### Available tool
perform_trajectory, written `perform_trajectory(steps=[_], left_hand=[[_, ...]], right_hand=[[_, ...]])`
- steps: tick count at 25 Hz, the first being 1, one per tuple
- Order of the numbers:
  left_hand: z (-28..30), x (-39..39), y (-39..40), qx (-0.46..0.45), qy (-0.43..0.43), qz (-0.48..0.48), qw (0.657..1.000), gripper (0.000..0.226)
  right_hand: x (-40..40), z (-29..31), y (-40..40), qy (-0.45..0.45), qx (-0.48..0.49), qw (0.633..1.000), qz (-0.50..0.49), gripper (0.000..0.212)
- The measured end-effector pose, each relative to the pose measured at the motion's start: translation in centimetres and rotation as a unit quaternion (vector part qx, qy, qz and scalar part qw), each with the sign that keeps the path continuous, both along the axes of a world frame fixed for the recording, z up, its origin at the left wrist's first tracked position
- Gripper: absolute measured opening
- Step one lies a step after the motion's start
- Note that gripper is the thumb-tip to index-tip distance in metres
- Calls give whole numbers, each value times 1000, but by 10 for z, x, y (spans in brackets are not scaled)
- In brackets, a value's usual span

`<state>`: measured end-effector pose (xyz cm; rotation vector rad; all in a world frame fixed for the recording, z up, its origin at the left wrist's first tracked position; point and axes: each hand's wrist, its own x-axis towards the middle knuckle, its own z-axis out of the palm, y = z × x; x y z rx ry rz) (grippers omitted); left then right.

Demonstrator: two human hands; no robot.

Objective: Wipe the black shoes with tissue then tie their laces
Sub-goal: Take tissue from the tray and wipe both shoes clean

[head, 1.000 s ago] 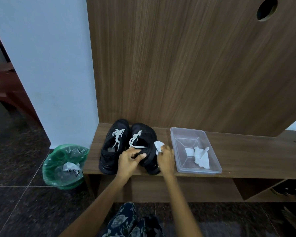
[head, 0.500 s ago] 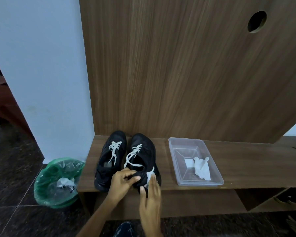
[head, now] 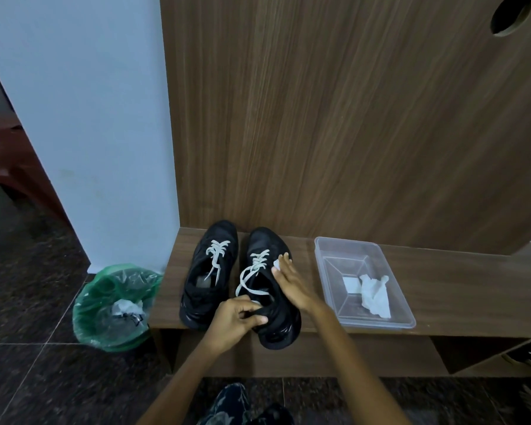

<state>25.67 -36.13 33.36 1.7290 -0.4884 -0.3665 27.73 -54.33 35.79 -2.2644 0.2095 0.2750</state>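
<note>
While the left hand (head: 238, 315) pinches the heel collar of the right-hand black shoe (head: 272, 289) to steady it at the bench (head: 457, 289) edge, the right hand (head: 290, 282), flat with fingers extended, has slid forward from the heel to the shoe's side, pressing a tissue (head: 277, 264) against it. Wiping is midway, I judge; both white laces hang loose. Most of the tissue hides under the fingers. Beyond, spare tissue lies in the clear tray (head: 328, 256).

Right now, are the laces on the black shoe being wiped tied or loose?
Loose. The white laces trail in open loops across the right black shoe, with no bow visible; the left hand pinches its heel collar.
</note>
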Motion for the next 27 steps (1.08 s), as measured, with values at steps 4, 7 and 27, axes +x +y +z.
perform_trajectory(steps=[4,7,27], left_hand=[[-3,-1,3,0,5,22,1000,42],[-1,-7,3,-3,6,36,999,43],[15,-12,0,107,-132,9,985,19]], right_hand=[[-48,-8,10,-65,59,996,-10,43],[-64,-16,14,-204,11,975,-86,30],[-114,-27,28,-201,-11,939,-278,19]])
